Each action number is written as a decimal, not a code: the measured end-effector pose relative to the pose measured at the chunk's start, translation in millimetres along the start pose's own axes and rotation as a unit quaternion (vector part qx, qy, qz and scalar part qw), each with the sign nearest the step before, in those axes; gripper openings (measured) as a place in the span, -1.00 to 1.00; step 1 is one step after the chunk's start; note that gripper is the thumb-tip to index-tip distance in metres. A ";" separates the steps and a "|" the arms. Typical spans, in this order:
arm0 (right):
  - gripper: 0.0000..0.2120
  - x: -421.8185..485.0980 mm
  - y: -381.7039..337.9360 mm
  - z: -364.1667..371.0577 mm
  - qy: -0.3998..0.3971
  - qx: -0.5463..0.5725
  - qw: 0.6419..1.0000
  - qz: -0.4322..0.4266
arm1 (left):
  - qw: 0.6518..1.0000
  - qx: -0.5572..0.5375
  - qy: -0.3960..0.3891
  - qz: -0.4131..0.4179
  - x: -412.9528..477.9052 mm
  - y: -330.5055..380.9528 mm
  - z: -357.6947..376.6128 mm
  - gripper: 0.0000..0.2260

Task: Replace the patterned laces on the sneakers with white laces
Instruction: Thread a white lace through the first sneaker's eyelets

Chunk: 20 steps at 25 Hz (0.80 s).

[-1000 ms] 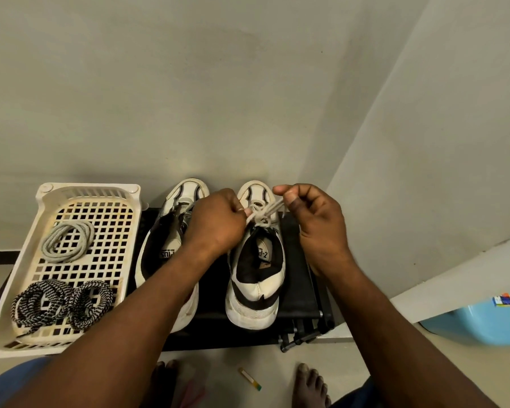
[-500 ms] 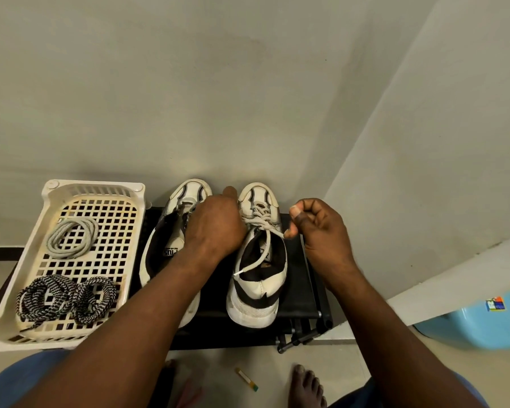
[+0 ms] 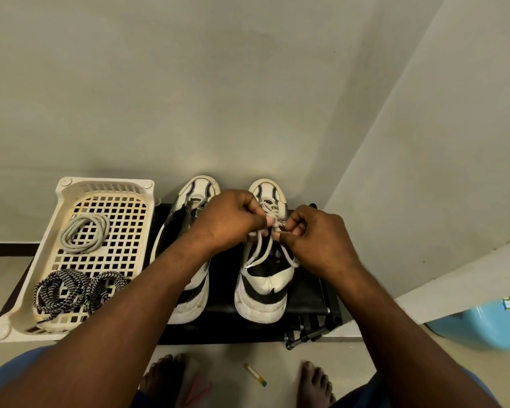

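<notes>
Hands (image 3: 230, 222) now together at white lace (image 3: 256, 248)

Low black tabletop (image 3: 223, 293) tight against the wall. Directly beneath the left grip (image 3: 230, 223) and right grip (image 3: 315, 240), both pinching its white lace (image 3: 273, 212), stands the right sneaker (image 3: 262, 293), heel nearest. Just left of the grips, the second sneaker (image 3: 190, 312) stands alongside. Well left again, a cream basket (image 3: 106, 185) sits on the tabletop's end.
</notes>
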State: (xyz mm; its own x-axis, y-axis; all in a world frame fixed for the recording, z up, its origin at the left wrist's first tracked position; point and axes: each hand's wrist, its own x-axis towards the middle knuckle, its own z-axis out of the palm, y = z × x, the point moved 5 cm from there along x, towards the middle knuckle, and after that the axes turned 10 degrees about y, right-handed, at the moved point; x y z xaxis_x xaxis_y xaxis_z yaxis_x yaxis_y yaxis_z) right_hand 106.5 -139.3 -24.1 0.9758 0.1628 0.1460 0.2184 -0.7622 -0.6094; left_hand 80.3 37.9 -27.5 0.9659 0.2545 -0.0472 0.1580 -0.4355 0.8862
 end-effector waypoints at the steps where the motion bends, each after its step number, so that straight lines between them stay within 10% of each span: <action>1: -0.79 -0.1 0.2 -1.2 -0.006 0.000 1.000 0.001 | 0.999 -0.003 -0.028 -0.024 -3.1 0.4 2.9 -0.91; 6: -0.80 -4.5 -3.1 -6.9 -0.039 0.189 0.979 0.072 | 0.986 0.163 -0.008 0.038 -5.4 1.7 7.2 -0.94; 13: -0.74 -3.3 -8.0 7.5 0.011 -0.006 1.000 -0.026 | 0.929 0.328 0.113 0.125 -7.9 -6.1 24.8 -0.73; 20: -0.61 0.0 -10.1 22.9 0.001 -0.158 0.986 -0.051 | 0.943 0.296 0.096 0.121 -5.5 -11.2 21.4 -0.74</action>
State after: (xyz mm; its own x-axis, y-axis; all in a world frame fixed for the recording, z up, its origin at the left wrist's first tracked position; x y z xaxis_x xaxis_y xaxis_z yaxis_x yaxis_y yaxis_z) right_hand 104.6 -117.3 -35.8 0.9486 0.2479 0.1966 0.3010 -0.8987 -0.3189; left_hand 77.6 22.9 -47.1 0.9426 0.2121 0.2578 0.0788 -0.8917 0.4457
